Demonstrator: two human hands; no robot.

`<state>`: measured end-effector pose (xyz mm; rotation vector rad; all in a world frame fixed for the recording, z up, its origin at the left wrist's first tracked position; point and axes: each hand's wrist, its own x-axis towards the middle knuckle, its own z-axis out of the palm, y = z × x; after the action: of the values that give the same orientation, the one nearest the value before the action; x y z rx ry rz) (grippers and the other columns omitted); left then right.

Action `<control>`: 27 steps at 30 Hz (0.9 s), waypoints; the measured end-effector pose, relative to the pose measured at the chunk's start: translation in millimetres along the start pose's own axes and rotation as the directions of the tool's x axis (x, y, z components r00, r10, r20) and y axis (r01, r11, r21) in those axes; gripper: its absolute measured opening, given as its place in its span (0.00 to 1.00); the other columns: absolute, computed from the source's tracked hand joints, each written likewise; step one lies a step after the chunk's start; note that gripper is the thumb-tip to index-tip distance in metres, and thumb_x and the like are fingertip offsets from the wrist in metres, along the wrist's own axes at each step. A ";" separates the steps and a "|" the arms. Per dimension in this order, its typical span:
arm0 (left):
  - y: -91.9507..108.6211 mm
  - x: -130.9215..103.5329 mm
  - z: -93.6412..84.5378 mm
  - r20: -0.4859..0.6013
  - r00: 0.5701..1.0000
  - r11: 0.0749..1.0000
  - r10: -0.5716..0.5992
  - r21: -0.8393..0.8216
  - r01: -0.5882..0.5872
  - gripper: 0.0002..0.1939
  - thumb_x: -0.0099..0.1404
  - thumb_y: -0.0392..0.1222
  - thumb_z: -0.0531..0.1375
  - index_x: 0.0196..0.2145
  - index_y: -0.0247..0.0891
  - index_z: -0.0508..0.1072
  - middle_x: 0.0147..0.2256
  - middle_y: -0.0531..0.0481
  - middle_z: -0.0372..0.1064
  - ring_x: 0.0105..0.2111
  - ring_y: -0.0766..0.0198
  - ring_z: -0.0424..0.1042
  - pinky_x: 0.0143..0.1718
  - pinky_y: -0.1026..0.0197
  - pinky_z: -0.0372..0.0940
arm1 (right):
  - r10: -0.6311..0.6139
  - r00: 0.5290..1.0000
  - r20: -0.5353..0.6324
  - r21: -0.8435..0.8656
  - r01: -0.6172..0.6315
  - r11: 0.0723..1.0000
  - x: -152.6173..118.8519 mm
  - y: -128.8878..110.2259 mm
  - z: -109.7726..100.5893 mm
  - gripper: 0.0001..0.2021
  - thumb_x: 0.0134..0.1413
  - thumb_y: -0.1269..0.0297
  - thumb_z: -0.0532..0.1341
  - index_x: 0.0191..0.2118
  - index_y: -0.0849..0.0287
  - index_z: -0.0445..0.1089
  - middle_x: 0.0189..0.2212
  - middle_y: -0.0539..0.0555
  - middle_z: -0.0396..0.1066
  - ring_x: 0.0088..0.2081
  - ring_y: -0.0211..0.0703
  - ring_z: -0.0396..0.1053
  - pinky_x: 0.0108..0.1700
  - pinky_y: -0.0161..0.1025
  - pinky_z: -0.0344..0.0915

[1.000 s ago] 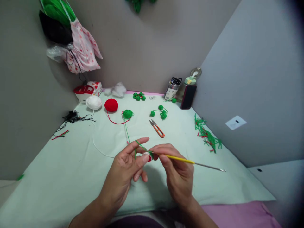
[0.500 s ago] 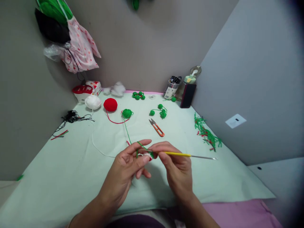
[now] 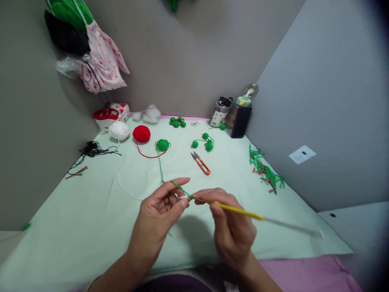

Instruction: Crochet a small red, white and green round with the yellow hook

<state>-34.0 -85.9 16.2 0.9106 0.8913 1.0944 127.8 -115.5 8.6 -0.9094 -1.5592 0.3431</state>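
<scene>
**Small stitched piece (image 3: 182, 197) being held at lower centre of the frame**

By the left hand (image 3: 159, 211), the stitched piece is being pinched between thumb and fingers, and green yarn (image 3: 180, 187) is being stretched across the raised forefinger, presumably for even tension. By the right hand (image 3: 232, 229), lower right of centre, a yellow-handled hook (image 3: 240, 209) is being pinched between thumb and fingers near the piece, probably for fine control; its blurred far end is being pointed rightward.

Across the pale green worktop (image 3: 85, 227), black threads (image 3: 94, 149) are being seen at mid-left. A white yarn ball (image 3: 119, 131), a red yarn ball (image 3: 141, 134) and a green yarn ball (image 3: 163, 144) are being set apart, perhaps so that strands are being kept untangled. Orange-handled snips (image 3: 203, 166) are being placed above the hands, seemingly within reach; yarn cuttings (image 3: 267, 172) are being gathered at mid-right, apparently out of the way.

At upper left, a spotted bag (image 3: 105, 61) is being hung before the grey wall (image 3: 182, 61); a dark phone (image 3: 241, 122) is being stood upright at upper right of centre, and a white wall plate (image 3: 302, 155) is being shown at right.
</scene>
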 end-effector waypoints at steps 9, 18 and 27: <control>2.3 4.1 4.2 0.126 0.957 0.897 -0.260 -0.334 0.288 0.25 0.58 0.42 0.76 0.54 0.40 0.83 0.29 0.56 0.70 0.31 0.68 0.68 0.44 0.63 0.69 | -0.206 0.974 0.092 -0.300 0.225 0.927 -4.6 8.2 3.3 0.18 0.69 0.75 0.59 0.57 0.52 0.76 0.43 0.58 0.80 0.44 0.48 0.78 0.44 0.45 0.78; 7.5 4.5 1.5 0.108 0.975 0.939 -0.195 -0.266 0.217 0.23 0.59 0.41 0.75 0.53 0.44 0.83 0.33 0.54 0.73 0.35 0.66 0.69 0.50 0.58 0.64 | 0.274 0.960 -0.048 0.376 -0.237 0.896 6.1 13.6 3.6 0.09 0.72 0.67 0.61 0.43 0.53 0.80 0.35 0.52 0.78 0.36 0.41 0.75 0.39 0.39 0.74; 8.4 3.5 0.9 0.103 0.979 0.959 -0.178 -0.206 0.196 0.21 0.60 0.44 0.75 0.51 0.47 0.84 0.35 0.53 0.72 0.37 0.64 0.69 0.42 0.61 0.62 | 0.303 0.951 -0.064 0.390 -0.255 0.884 9.9 11.0 6.5 0.10 0.71 0.61 0.62 0.40 0.55 0.80 0.33 0.53 0.79 0.32 0.42 0.76 0.36 0.40 0.75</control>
<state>-35.2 -80.9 23.9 0.6728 0.7564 0.9612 126.0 -99.6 6.7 -0.8309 -1.1898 0.7549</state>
